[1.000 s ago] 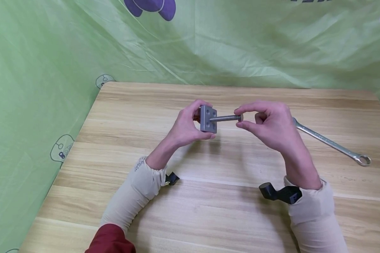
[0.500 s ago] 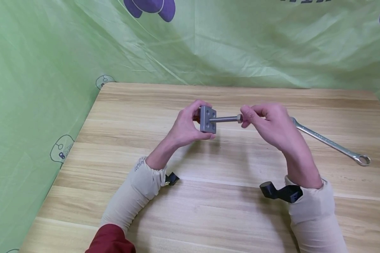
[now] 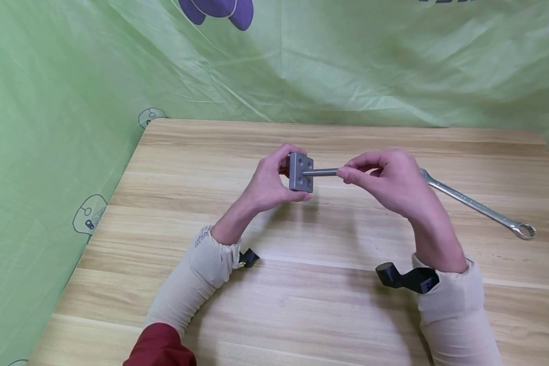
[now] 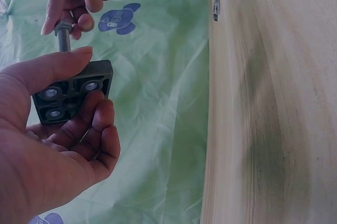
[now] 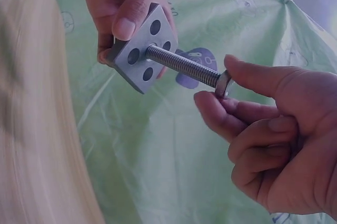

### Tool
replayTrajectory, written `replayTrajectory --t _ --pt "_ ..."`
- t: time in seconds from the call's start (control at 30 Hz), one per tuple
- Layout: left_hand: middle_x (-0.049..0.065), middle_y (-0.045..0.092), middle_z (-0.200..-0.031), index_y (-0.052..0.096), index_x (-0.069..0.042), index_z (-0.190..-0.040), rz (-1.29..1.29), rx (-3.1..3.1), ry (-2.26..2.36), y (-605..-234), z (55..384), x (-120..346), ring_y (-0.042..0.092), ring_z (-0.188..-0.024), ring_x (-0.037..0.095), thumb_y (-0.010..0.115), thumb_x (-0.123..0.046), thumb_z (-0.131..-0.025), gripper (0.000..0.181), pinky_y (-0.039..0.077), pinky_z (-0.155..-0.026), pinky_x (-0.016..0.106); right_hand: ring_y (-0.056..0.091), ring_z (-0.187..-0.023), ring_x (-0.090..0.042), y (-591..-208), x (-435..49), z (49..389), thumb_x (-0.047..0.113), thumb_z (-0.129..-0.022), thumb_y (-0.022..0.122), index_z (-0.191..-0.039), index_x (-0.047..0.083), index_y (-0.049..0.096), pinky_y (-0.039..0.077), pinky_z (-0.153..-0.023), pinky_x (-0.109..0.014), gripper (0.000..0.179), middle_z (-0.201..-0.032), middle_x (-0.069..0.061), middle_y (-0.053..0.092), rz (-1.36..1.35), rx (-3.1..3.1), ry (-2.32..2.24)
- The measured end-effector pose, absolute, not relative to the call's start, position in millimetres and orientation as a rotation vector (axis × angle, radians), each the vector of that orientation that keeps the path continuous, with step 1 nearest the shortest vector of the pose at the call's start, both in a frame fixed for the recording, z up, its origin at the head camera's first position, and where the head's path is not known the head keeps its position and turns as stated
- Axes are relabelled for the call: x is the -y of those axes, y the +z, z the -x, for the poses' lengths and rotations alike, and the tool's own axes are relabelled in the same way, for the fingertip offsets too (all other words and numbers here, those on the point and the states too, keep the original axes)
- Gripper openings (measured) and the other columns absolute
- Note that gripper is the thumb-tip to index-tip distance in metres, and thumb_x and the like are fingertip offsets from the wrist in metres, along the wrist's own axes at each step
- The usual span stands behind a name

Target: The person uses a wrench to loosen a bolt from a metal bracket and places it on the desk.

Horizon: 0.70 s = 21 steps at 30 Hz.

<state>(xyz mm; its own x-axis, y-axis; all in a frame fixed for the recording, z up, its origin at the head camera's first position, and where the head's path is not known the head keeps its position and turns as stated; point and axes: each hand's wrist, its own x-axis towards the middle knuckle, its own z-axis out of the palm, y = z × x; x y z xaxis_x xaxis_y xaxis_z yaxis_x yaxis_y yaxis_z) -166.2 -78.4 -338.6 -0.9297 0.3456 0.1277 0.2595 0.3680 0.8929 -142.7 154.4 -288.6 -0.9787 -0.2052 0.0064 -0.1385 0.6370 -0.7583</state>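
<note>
My left hand (image 3: 270,183) holds a square grey metal plate (image 3: 300,173) up off the table, thumb along one edge and fingers at the opposite one. Several round holes mark its front face. The left wrist view shows the ribbed back of the plate (image 4: 70,88), partly behind the fingers. From the middle of the front, a threaded bolt (image 5: 184,66) sticks out toward my right hand (image 3: 391,180). Thumb and index finger of that hand pinch the bolt's hexagonal end (image 5: 224,84), which they hide in the head view. The other right fingers are curled in.
A combination wrench (image 3: 476,204) lies on the wooden table (image 3: 302,315) to the right, partly behind the right hand. Green fabric (image 3: 347,76) hangs behind the table and on its left. A black wrist mount (image 3: 407,279) juts from the right sleeve.
The right fingers have turned about the bolt's hexagonal end, briefly leaving it exposed at half a second ago, and now cover it again. The left hand and plate stay in place.
</note>
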Motion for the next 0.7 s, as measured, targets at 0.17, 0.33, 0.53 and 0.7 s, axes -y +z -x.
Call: replayTrajectory --t 0.17,0.33,0.53,0.7 --pt "0.013 0.07 -0.103 0.054 -0.01 -0.122 -0.545 -2.508 1.647 -338.3 166.2 78.4 0.063 -0.083 0.023 0.087 -0.003 -0.061 0.07 0.051 -0.082 0.04 0.029 -0.041 -0.003 -290.4 -154.2 142.6 0.026 -0.079 0.08 -0.095 0.017 0.076 0.025 -0.039 -0.024 0.019 -0.066 0.022 0.061 0.426 -2.836 -1.366" --pt "0.012 0.069 -0.105 0.054 -0.01 -0.123 -0.536 -2.5 1.653 -338.5 166.7 77.9 0.063 -0.085 0.023 0.087 -0.004 -0.061 0.072 0.05 -0.082 0.036 0.02 -0.039 -0.002 -293.5 -154.2 141.9 0.007 -0.073 0.081 -0.095 0.015 0.076 0.02 -0.037 -0.022 0.024 -0.043 0.015 0.035 0.612 -2.923 -1.436" --pt "0.012 0.069 -0.105 0.054 -0.01 -0.123 -0.528 -2.491 1.663 -339.0 167.5 77.1 0.063 -0.085 0.024 0.087 -0.003 -0.06 0.071 0.051 -0.084 0.044 0.021 -0.039 -0.002 -293.6 -154.9 141.2 0.008 -0.074 0.082 -0.1 0.019 0.075 0.022 -0.038 -0.022 0.03 -0.051 0.011 0.049 0.61 -2.917 -1.421" --pt "0.013 0.069 -0.103 0.054 -0.008 -0.123 -0.543 -2.491 1.667 -339.2 167.7 77.0 0.063 -0.083 0.024 0.087 -0.002 -0.06 0.072 0.05 -0.085 0.048 0.05 -0.061 0.002 -290.9 -159.6 142.1 0.029 -0.079 0.079 -0.116 0.022 0.069 0.04 -0.051 -0.016 0.038 -0.102 0.0 0.073 0.478 -2.821 -1.324"
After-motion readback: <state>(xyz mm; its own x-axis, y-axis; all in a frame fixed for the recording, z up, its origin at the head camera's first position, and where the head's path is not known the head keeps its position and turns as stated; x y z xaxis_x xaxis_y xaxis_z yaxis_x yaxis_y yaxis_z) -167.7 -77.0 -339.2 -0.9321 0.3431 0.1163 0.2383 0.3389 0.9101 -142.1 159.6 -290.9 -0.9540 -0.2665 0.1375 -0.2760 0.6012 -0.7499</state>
